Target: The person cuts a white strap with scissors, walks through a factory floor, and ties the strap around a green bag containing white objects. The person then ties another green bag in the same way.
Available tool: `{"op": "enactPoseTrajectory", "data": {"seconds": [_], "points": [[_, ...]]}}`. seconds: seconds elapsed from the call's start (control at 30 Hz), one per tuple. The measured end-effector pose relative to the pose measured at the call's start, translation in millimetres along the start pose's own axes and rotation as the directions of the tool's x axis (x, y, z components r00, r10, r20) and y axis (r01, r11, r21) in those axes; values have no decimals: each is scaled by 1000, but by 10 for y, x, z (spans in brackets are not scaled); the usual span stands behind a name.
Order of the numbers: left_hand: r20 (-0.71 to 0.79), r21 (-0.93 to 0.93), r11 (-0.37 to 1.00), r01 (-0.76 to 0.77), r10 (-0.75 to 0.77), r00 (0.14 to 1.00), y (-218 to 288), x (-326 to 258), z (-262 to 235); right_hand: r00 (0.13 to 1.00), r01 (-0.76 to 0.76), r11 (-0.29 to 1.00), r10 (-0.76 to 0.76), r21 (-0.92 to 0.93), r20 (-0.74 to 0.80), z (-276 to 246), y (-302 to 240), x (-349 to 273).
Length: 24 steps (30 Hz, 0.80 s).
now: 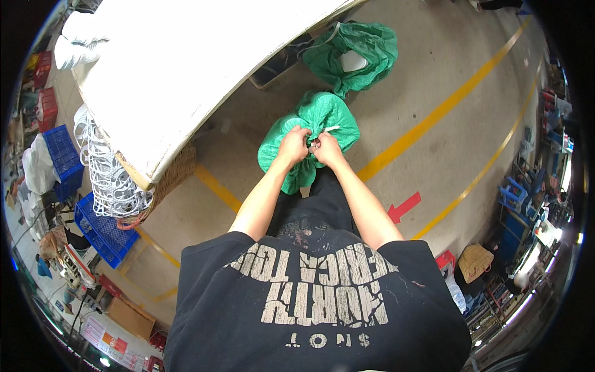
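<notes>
A green woven sack (328, 113) stands on the floor at my feet, its neck gathered between my two hands. My left hand (294, 146) is closed on the left side of the gathered neck. On the right side, my right hand (326, 149) has its fingers closed at the same neck, close to the left hand. A short white tie (332, 129) sticks out just above the right hand. What lies inside the sack is hidden. Beyond it is a second green woven sack (379, 46), its mouth open around something white (353, 61).
A large white-topped table (186, 56) fills the upper left. Beside its corner stands a wicker basket (170, 177) with white cord (114, 173) hanging near it. Blue plastic crates (105, 229) lie further left. Yellow lines (434, 115) and a red arrow (404, 208) mark the floor.
</notes>
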<state>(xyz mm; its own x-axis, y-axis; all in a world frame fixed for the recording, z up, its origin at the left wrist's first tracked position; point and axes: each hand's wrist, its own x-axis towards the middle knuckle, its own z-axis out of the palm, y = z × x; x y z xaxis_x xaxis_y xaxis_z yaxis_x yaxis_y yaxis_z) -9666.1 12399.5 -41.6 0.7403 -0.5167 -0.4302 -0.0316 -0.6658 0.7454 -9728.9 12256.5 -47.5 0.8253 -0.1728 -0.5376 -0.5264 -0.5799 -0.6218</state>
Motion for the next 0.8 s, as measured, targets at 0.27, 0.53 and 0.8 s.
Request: {"op": "enactPoseTrajectory", "data": {"seconds": [0.27, 0.53, 0.8], "points": [[-9, 17, 997, 74, -74, 997, 54, -11, 13, 864, 168, 982, -105, 86, -492, 69, -93, -277], [-18, 9, 995, 96, -95, 995, 14, 58, 137, 907, 62, 423, 354, 904, -228, -97, -238, -312], [-321, 140, 909, -394, 418, 850, 720, 227, -793, 844, 394, 566, 89, 724, -529, -699, -725, -65]]}}
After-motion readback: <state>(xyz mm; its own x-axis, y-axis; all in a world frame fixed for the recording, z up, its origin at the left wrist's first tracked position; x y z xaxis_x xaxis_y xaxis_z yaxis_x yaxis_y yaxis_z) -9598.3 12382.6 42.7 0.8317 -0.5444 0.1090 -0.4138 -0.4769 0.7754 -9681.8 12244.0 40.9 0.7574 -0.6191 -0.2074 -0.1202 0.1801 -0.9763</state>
